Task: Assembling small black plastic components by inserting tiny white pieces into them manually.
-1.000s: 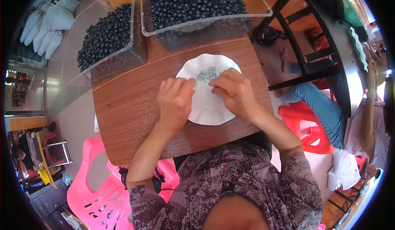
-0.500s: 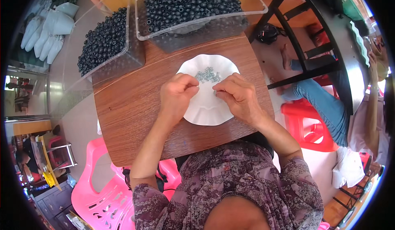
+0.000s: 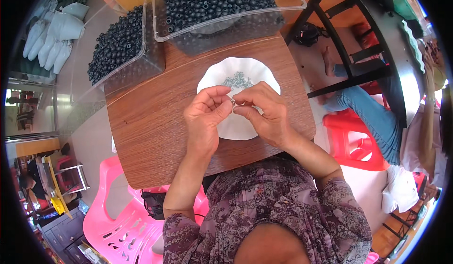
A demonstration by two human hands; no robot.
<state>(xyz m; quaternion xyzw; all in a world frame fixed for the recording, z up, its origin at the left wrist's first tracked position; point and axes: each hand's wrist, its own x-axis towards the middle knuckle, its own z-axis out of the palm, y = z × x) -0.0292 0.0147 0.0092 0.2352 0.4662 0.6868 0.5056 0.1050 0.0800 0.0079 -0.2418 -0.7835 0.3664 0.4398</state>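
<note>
A white plate with a wavy rim (image 3: 214, 73) lies on the brown wooden table (image 3: 151, 127). Small clear greenish pieces (image 3: 237, 80) are heaped toward its far side. Over the plate's near left part, my left hand (image 3: 206, 110) pinches a tiny metallic-looking piece (image 3: 232, 102) between thumb and forefinger. My right hand (image 3: 264, 110) meets it there, thumb and forefinger curled close to the same piece. What the right fingertips grip is too small to make out.
Two clear plastic bins, one at the back (image 3: 222, 21) and one at the back left (image 3: 141, 58), hold many dark round beads. A pink chair (image 3: 106, 193) stands at left, a red stool (image 3: 337, 134) at right. Another person in jeans (image 3: 370, 117) sits by the black table (image 3: 377, 33).
Both hands have come together from opposite sides of the plate, and their fingertips now meet at the tiny piece. The plate appears slightly higher and further left in view.
</note>
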